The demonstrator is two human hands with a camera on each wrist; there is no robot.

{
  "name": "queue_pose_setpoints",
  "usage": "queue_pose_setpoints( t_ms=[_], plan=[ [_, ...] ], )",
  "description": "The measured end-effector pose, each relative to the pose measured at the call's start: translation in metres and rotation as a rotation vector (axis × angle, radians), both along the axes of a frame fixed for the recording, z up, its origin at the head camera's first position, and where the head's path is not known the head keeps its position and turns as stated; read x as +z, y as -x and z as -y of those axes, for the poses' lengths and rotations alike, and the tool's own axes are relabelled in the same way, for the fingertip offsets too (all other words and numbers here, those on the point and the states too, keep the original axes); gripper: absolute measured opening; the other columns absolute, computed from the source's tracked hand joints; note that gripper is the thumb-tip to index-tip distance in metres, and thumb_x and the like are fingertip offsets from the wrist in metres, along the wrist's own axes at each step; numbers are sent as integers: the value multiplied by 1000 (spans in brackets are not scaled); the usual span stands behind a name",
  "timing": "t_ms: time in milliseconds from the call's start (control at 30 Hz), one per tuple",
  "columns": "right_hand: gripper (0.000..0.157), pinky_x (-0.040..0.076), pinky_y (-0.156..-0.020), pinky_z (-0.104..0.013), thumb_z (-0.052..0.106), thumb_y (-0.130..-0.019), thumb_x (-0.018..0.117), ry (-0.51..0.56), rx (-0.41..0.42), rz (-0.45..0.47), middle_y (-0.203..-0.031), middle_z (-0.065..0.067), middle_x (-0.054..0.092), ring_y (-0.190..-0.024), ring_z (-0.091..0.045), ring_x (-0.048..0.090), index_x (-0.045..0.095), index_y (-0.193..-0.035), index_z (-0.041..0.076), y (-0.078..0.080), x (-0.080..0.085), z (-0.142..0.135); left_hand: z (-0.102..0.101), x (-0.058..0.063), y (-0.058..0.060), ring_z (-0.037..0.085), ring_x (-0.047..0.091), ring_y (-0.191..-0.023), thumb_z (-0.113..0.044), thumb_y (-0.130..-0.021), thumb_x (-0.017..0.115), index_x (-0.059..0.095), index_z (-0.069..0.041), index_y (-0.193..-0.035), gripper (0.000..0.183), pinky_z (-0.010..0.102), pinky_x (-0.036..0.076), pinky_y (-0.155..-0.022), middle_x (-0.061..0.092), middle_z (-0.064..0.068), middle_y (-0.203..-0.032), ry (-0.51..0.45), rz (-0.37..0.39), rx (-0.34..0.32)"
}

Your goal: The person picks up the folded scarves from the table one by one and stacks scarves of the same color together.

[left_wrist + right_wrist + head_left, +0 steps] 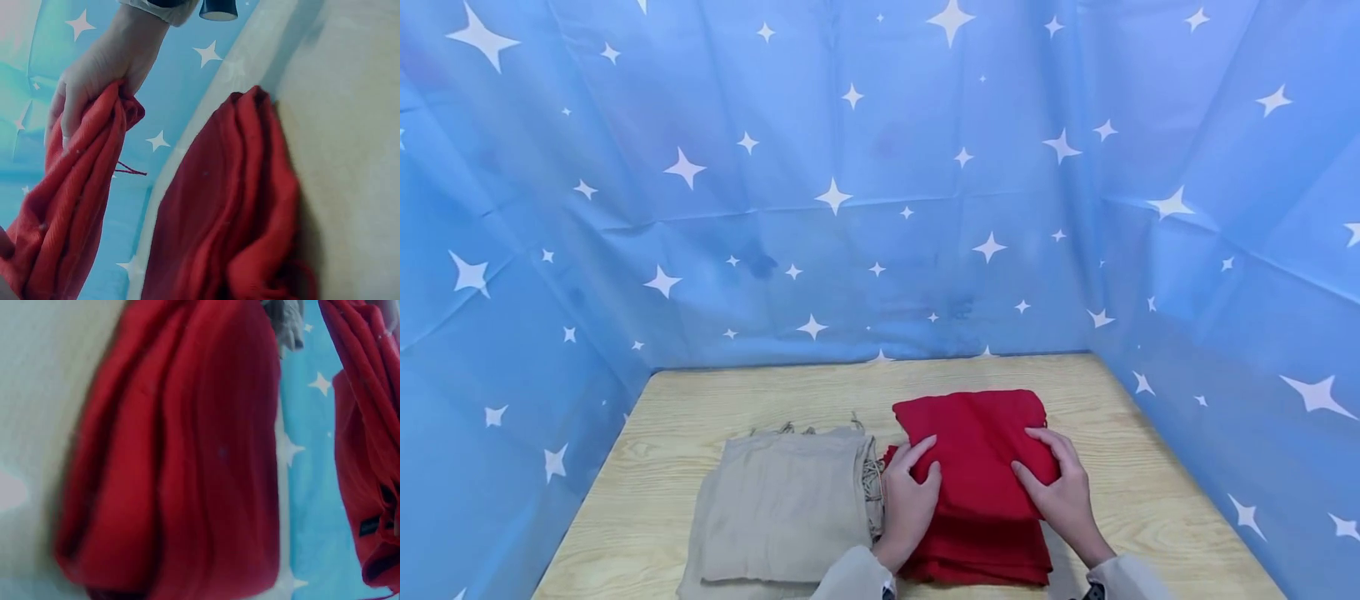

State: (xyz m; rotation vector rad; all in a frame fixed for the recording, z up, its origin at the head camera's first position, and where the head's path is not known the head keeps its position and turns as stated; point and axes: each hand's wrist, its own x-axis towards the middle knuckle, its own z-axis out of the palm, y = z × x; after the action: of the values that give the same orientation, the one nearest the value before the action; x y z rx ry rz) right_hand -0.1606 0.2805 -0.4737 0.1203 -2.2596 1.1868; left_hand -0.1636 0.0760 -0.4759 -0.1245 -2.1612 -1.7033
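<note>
A folded red scarf (pixel 981 433) is held by its two sides over a second folded red scarf (pixel 977 554). My left hand (pixel 910 504) grips the upper one at its left side, thumb and fingers spread along the edge. On the opposite side my right hand (pixel 1066 492) grips it too, and the left wrist view shows those fingers curled round the layers. Seen from the wrists, a gap separates the held scarf (pixel 365 462) from the lower stack (pixel 187 462) on the table. A small dark label (pixel 369 525) shows on the held scarf.
To the left lies a folded beige scarf (pixel 790 508) with knotted fringe, close beside my left hand. Everything rests on a light wood table (pixel 1150 467). A blue curtain with white stars (pixel 880 250) encloses its back and sides.
</note>
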Motion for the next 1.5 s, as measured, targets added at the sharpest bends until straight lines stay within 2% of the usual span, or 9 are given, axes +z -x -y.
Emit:
queue_pose_setpoints(
  t_ms=[333,533,733,800,967,1133,1233,1333,1500],
  plan=[
    [52,27,-92,0,-20,-61,74,29,-2,-52,-112,-24,56,-110,12,41,62,-109,-7,-21,-7,27,9,-28,-20,19,62,-97,0,-77,69,74,-17,-107,35,37,51,-87,68,3,-99,25,31,78],
    [54,26,-94,0,-16,-63,77,-1,7,-18,-117,-19,57,-114,10,39,62,-112,0,-20,-39,20,9,-48,-28,23,63,-95,2,-72,71,76,-16,-101,35,40,51,-84,69,5,-97,86,16,166],
    [52,25,-93,1,-12,-64,77,-26,2,17,-115,-15,56,-111,11,38,62,-112,1,-18,-60,13,6,-62,-34,17,60,-79,6,-66,71,77,-12,-95,34,31,50,-72,66,3,-85,117,-66,235],
    [50,24,-93,1,-11,-65,77,-43,-5,33,-115,-15,55,-111,12,37,61,-111,1,-16,-63,12,7,-64,-34,16,58,-77,7,-67,69,77,-10,-95,34,30,50,-71,64,2,-83,99,-56,235],
    [42,27,-89,-4,-5,-69,76,-97,-64,128,-111,-14,54,-105,11,35,61,-107,2,-13,-68,8,9,-61,-32,16,59,-77,6,-71,66,76,-7,-97,31,28,50,-72,61,-2,-82,66,61,184],
    [33,33,-84,-18,2,-74,75,-136,-87,228,-107,-14,53,-100,-14,48,61,-104,3,-9,-64,7,13,-57,-30,15,59,-78,5,-72,67,75,-7,-96,28,28,50,-74,61,-2,-81,80,116,156],
    [30,34,-85,-22,4,-75,75,-140,-87,269,-107,-16,54,-102,-25,51,60,-102,3,-6,-60,7,14,-56,-30,14,59,-80,4,-74,66,75,-8,-97,27,28,50,-75,60,-3,-83,84,158,147],
    [28,34,-86,-21,7,-77,75,-151,-85,289,-108,-16,55,-104,-27,52,61,-101,4,-4,-58,5,15,-55,-30,16,59,-83,3,-76,65,74,-9,-99,27,30,50,-77,61,-2,-86,91,195,133],
    [26,33,-81,-12,8,-76,76,-184,-76,266,-102,-14,56,-97,-25,53,62,-98,6,-2,-57,5,16,-53,-29,21,61,-88,1,-77,63,72,-9,-101,27,33,50,-80,61,0,-89,106,242,122]
  ],
)
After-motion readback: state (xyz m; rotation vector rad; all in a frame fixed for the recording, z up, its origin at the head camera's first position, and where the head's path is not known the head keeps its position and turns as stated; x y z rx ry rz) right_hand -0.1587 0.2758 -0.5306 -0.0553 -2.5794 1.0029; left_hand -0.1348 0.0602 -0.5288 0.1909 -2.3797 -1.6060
